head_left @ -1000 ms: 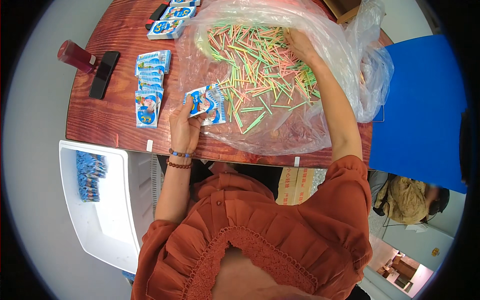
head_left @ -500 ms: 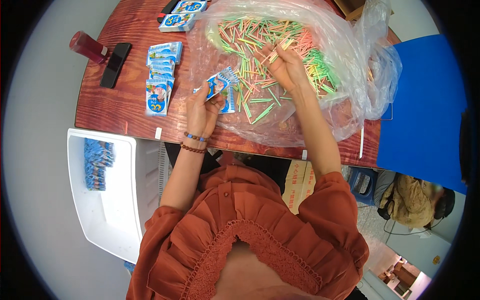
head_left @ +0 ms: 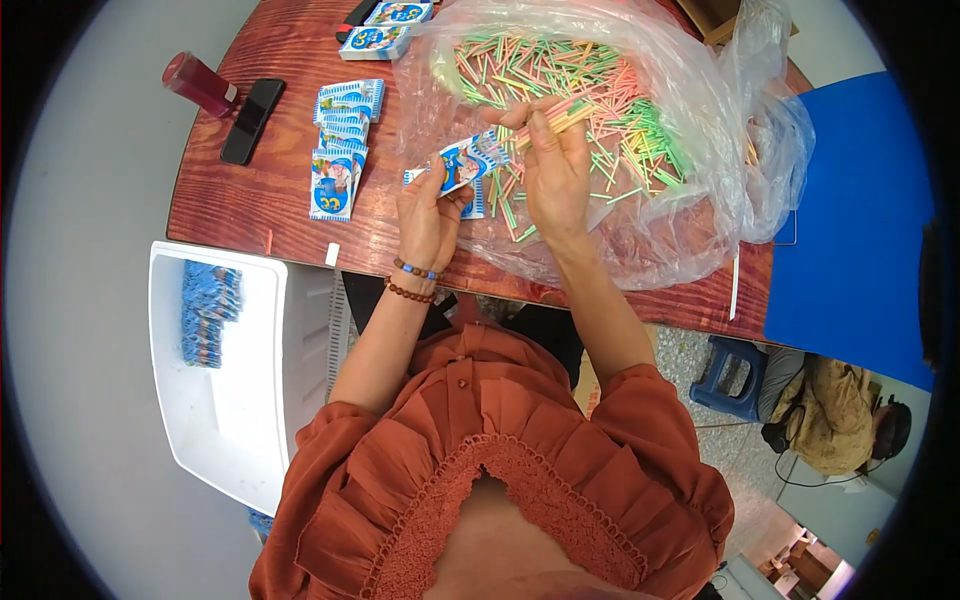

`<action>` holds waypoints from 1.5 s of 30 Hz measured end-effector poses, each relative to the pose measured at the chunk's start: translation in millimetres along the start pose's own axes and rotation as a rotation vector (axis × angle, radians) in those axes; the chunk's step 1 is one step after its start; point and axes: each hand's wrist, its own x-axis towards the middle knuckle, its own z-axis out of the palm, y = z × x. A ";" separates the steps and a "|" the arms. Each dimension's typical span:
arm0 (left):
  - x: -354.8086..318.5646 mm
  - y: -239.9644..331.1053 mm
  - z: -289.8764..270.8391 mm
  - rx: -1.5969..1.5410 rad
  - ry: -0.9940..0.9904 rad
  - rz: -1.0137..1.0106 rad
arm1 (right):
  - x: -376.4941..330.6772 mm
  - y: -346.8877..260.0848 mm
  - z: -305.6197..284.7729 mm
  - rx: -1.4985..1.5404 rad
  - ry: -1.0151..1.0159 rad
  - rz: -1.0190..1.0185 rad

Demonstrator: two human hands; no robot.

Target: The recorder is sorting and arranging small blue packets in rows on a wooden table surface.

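My left hand [head_left: 430,218] grips a small blue-and-white packet [head_left: 462,166] between thumb and fingers, its striped end toward the right hand. Another blue packet [head_left: 476,206] lies partly hidden behind the left fingers. My right hand [head_left: 558,185] pinches a little bundle of pink and yellow thin sticks [head_left: 568,114], close beside the packet's end. Beyond it, a loose heap of pink, green and yellow sticks [head_left: 545,68] is spread on a clear plastic bag [head_left: 690,245] on the red-brown wooden table [head_left: 215,205].
To the left lies an overlapping row of blue packets [head_left: 333,186], with more packets [head_left: 376,42] farther back. A black phone [head_left: 252,122] and a red bottle [head_left: 198,84] are beside them. Below the table edge stands a white bin [head_left: 258,400] holding blue packets [head_left: 208,312]. A blue stool [head_left: 728,380] is at right.
My right hand has moved left and nearer from the heap, bringing the sticks beside the packet. The left hand still holds the packet; the whole view has shifted slightly.
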 end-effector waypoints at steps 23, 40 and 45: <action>6.6 -15.1 -13.7 -0.166 0.048 -0.020 | -11.6 16.9 -4.1 -0.511 -0.148 0.095; 4.2 -7.1 -23.1 -0.152 0.077 -0.030 | 60.9 29.4 -132.7 -1.873 -0.577 0.217; 2.2 -6.0 -24.6 -0.182 0.095 -0.022 | 64.7 13.7 -120.9 -1.852 -0.591 0.245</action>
